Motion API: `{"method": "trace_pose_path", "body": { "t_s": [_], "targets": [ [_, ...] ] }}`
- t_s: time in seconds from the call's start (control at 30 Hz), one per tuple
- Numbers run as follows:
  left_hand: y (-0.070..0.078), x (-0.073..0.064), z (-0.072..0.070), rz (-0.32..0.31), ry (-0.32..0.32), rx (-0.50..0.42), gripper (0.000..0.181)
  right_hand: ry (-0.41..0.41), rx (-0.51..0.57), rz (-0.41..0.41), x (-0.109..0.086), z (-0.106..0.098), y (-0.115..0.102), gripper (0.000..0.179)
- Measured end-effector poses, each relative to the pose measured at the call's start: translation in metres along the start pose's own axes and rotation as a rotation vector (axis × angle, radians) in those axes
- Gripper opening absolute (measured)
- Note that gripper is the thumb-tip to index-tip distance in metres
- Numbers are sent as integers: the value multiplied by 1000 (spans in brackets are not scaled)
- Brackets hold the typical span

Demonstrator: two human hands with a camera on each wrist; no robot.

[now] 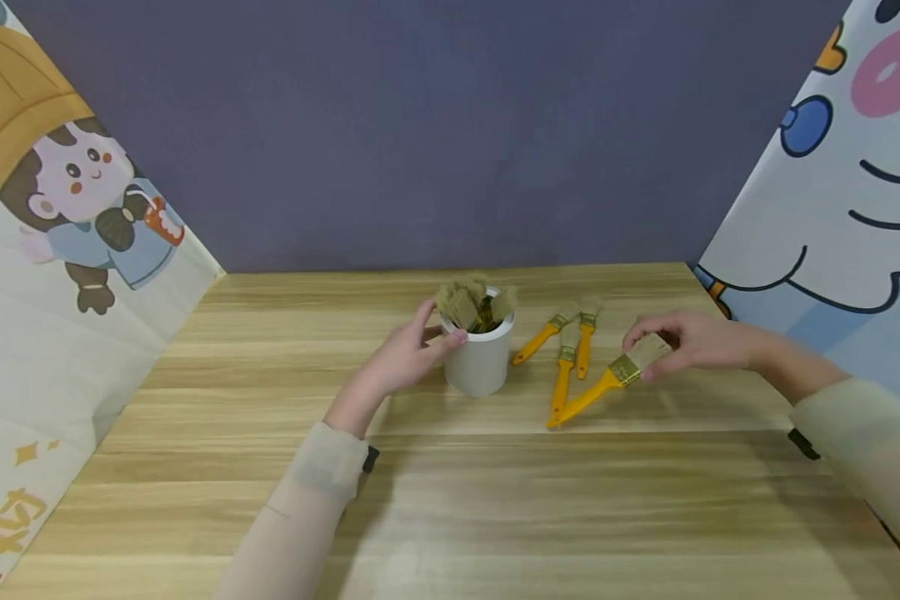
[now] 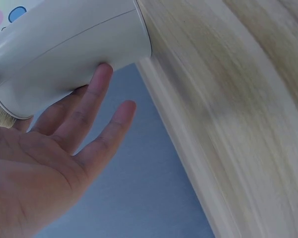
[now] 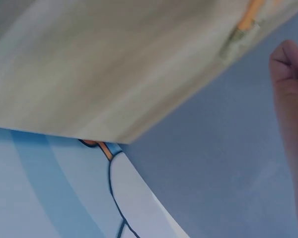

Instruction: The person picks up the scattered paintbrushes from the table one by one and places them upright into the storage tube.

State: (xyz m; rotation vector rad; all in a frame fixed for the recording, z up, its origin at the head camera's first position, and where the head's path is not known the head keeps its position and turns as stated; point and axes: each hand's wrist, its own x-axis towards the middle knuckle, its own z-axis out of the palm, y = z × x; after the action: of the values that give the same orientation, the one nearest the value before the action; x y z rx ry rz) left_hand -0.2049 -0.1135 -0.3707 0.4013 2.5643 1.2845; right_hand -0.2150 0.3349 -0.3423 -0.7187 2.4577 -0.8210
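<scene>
A white cylindrical container [image 1: 478,367] stands upright on the table, with several paintbrushes [image 1: 461,307] in it, bristles up. My left hand [image 1: 408,357] grips it near the rim, thumb in front and fingers at the far side. In the left wrist view, fingertips [image 2: 103,72] touch the container's wall [image 2: 74,44]. To the right, my right hand [image 1: 693,335] pinches a yellow-handled paintbrush [image 1: 606,382] by its bristles, its handle slanting down to the left. The held brush is out of frame in the right wrist view, where only part of the hand [image 3: 290,64] shows.
Three more yellow-handled paintbrushes lie between the container and my right hand: a left one [image 1: 538,342], a middle one [image 1: 562,379] and a right one [image 1: 585,346]. The wooden table [image 1: 495,500] meets a dark back wall [image 1: 450,142]. Cartoon-printed panels [image 1: 832,242] flank both sides.
</scene>
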Motion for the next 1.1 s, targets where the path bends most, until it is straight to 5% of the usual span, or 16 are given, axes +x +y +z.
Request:
{"method": "trace_pose_path", "body": {
  "t_s": [0.3, 0.7, 1.1],
  "targets": [
    [-2, 2, -1, 27, 13, -20, 83, 143, -133, 4, -3, -20, -30, 35],
    [-3, 2, 1, 22, 20, -44, 81, 369, -99, -9, 0, -39, -74, 41],
    [-3, 1, -1, 19, 15, -63, 81, 451, -95, -78, 11, -59, -120, 41]
  ]
}}
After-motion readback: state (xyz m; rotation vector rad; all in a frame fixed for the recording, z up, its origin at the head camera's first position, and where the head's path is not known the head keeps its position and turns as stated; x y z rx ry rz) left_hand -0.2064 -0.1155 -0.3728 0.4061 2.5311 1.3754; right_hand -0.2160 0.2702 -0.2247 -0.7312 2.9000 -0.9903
